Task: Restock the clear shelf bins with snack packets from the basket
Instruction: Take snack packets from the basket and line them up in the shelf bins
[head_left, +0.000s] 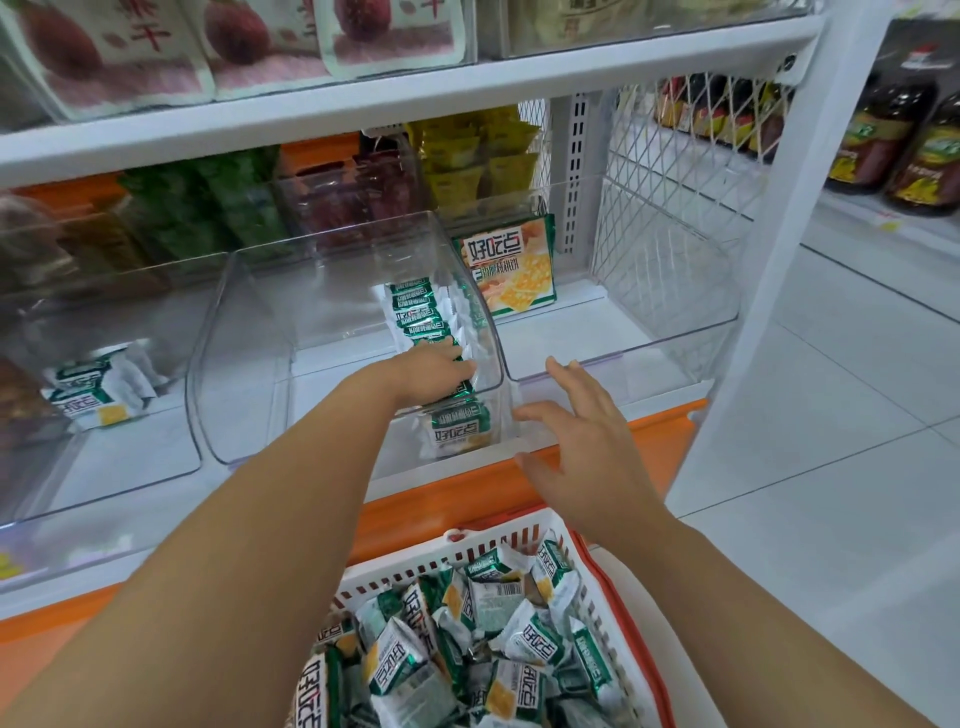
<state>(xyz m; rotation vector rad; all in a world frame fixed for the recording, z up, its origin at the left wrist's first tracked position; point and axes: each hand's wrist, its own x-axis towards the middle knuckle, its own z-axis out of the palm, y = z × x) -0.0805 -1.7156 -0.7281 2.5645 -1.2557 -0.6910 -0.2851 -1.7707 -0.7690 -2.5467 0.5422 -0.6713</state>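
A white plastic basket with red handles sits below me, full of green-and-white snack packets. On the shelf stands the middle clear bin, with a row of the same packets upright along its right side. My left hand reaches into this bin, fingers curled over the front packets of the row. My right hand hovers with fingers spread in front of the right clear bin, holding nothing.
The left clear bin holds a few packets. A large cracker bag stands behind the right bin. The orange shelf front runs below the bins. A white upright bounds the shelf on the right, with bottles beyond it.
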